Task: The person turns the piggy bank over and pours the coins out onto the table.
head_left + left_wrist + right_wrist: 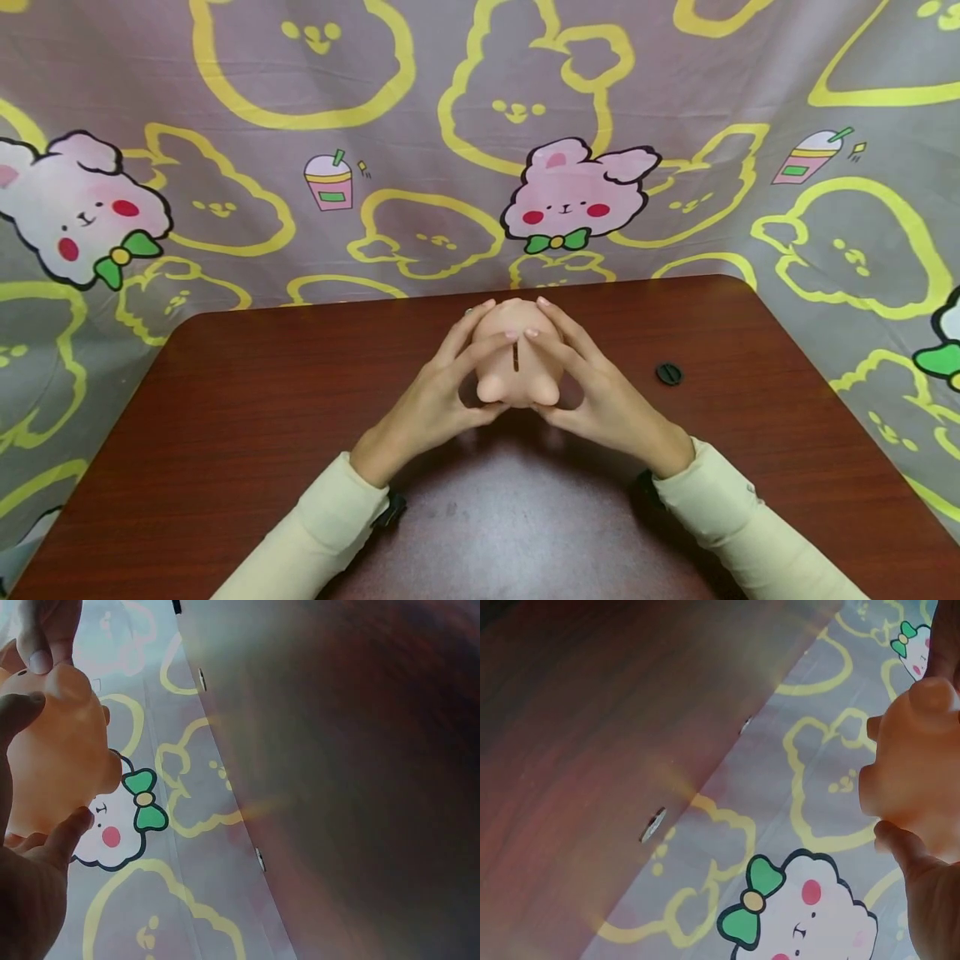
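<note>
Both hands hold a pale pink piggy bank (519,367), its dark coin slot on top and two ears towards the wearer. My left hand (435,400) grips its left side, with the index fingertip near the slot and the thumb low at the front. On the right side my right hand (607,404) mirrors that grip. In the left wrist view, the stubby feet of the piggy bank (60,757) show against the patterned cloth. The right wrist view catches the piggy bank (919,769) at its right edge, partly cut off.
A round black plug (669,373) lies on the dark brown table (262,433), to the right of the hands. Behind the table hangs a grey-pink cloth (420,158) printed with yellow outlines and cartoon rabbits.
</note>
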A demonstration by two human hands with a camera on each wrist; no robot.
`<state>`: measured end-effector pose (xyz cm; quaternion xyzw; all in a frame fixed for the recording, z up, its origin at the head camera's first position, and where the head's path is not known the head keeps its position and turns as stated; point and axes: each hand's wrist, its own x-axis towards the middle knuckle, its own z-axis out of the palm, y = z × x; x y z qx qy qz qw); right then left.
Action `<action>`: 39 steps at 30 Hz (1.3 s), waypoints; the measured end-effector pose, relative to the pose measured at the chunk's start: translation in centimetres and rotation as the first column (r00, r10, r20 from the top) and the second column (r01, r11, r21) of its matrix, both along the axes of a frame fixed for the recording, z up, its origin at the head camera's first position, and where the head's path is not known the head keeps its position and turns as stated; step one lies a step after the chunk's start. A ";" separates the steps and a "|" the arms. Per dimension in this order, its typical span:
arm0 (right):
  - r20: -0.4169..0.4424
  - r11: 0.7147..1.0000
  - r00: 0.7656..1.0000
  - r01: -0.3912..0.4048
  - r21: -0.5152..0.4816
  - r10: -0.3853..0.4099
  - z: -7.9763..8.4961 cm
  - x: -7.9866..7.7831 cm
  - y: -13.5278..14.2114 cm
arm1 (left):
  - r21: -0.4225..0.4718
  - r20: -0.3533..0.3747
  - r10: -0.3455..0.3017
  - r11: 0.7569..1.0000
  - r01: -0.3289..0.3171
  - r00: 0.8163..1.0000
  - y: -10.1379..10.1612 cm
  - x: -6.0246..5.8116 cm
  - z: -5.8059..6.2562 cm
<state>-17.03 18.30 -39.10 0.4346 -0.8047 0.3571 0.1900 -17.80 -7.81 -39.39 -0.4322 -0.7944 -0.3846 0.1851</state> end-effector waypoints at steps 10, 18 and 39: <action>0.011 1.000 1.000 0.017 -0.008 -0.017 -0.2 0.1 0.0 | 0.008 0.073 -0.014 1.000 0.013 0.997 0.0 -0.1 -0.4; 0.208 0.993 0.977 0.067 -0.094 -0.047 -0.2 0.1 -0.1 | 0.147 0.379 -0.093 0.988 0.039 0.921 0.1 -0.1 -0.6; 0.842 0.916 0.538 0.355 -0.185 -0.038 0.8 -0.3 -0.7 | 0.160 0.565 -0.042 0.985 -0.059 0.824 1.1 -0.3 -1.0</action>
